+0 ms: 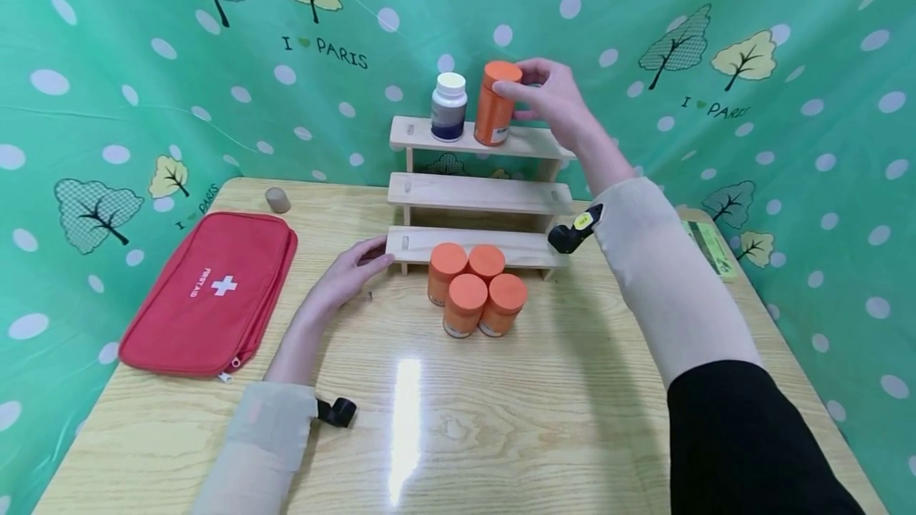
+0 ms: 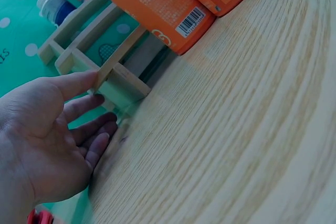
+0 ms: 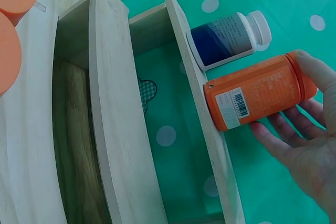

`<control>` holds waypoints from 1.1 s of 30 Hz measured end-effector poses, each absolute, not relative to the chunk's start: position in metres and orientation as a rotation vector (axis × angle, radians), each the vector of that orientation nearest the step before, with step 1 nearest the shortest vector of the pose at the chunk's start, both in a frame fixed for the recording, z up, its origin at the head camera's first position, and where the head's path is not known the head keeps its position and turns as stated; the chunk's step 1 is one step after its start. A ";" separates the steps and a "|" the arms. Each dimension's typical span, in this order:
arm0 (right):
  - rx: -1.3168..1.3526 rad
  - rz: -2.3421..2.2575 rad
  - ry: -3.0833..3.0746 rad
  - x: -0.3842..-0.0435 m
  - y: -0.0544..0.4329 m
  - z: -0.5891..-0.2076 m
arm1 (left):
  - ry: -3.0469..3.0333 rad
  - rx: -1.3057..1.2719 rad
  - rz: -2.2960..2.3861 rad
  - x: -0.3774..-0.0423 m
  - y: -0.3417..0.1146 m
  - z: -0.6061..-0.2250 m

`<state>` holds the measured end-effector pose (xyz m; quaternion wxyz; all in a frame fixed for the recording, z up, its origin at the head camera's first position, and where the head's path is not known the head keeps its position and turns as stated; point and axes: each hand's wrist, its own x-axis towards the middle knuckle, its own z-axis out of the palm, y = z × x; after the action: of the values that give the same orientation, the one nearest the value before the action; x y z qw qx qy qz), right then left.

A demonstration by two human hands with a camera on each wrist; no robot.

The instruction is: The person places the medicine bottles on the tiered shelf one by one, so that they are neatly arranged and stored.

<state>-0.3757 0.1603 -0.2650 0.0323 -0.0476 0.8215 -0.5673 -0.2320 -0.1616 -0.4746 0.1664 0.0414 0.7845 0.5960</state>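
Observation:
My right hand (image 1: 551, 99) grips an orange bottle (image 1: 494, 114) near its cap, fingers and thumb around it. In the right wrist view the base of this orange bottle (image 3: 257, 93) meets the top step of the wooden tiered rack (image 1: 479, 191). Just left of it on that step stands a white-capped bottle (image 1: 448, 110) with a dark blue label. My left hand (image 1: 349, 275) touches the left end of the lowest step; in the left wrist view the left hand's thumb and fingertip (image 2: 84, 85) pinch its edge. Several orange bottles (image 1: 467, 300) stand clustered before the rack.
A red first aid pouch (image 1: 215, 292) lies at the left of the wooden table (image 1: 501, 435). Behind it is a small brownish cylinder (image 1: 277, 199). A green printed card or box (image 1: 708, 249) lies at the right edge. Green patterned cloth (image 1: 322, 102) hangs close behind the rack.

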 end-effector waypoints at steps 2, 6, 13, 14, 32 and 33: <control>-0.148 -1.750 2.526 -0.376 0.161 -0.266 | 2.234 0.120 1.698 -0.232 -0.161 -0.474; -0.169 -1.749 2.517 -0.376 0.162 -0.268 | 2.241 0.135 1.697 -0.232 -0.161 -0.474; -0.215 -1.744 2.523 -0.369 0.166 -0.273 | 2.237 0.131 1.703 -0.231 -0.162 -0.473; -0.225 -1.756 2.526 -0.367 0.167 -0.274 | 2.240 0.133 1.698 -0.230 -0.162 -0.473; -0.406 -2.359 2.451 -0.294 0.197 -0.328 | 2.248 0.125 1.690 -0.232 -0.161 -0.475; -0.428 -2.355 2.447 -0.289 0.199 -0.331 | 2.246 0.123 1.694 -0.231 -0.161 -0.475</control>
<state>-0.2892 0.1992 -0.3313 -0.1402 -0.1237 0.7077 -0.6813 -0.2313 -0.1612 -0.4749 0.1624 0.0431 0.7870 0.5936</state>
